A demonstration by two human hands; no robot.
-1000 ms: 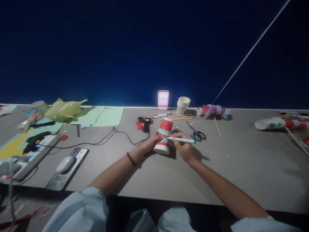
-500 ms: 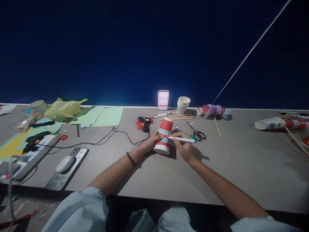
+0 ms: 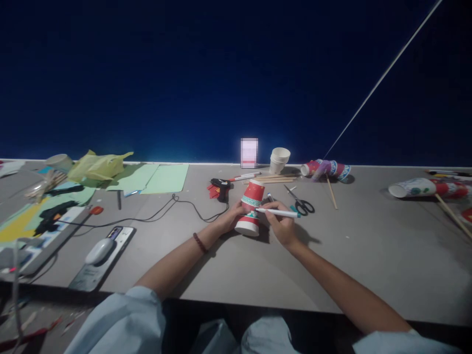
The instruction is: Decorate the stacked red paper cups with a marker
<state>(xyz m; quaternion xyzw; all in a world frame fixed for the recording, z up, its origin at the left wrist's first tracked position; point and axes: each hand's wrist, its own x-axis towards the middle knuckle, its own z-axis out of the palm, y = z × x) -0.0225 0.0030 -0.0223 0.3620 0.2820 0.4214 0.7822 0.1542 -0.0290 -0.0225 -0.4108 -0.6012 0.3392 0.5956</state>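
Change: next to none over the last second; both hands, cups [image 3: 254,191] and pen [image 3: 282,213] kept their places;
Meaning: judged as slow, fine pen work on one patch, the cups being kept steady for it;
Cups: red with teal bands, set end to end, tilted, about midway between the tabletop's left and right edges; contact with the tabletop could not be told;
Left hand [image 3: 232,219]: grasping the cups from the side, near their waist;
Right hand [image 3: 282,225]: gripping the pen, tip at the cups' lower half; whether it touched could not be told;
Tabletop [image 3: 332,265]: grey; glue gun [image 3: 221,191], sticks [image 3: 273,180] and scissors [image 3: 304,206] beyond the hands; stack [image 3: 280,158] of white cups near the far edge; phone [image 3: 83,280] and power strip [image 3: 55,241] by the near left corner;
Room: dim; dark blue wall [image 3: 177,78] behind the far edge
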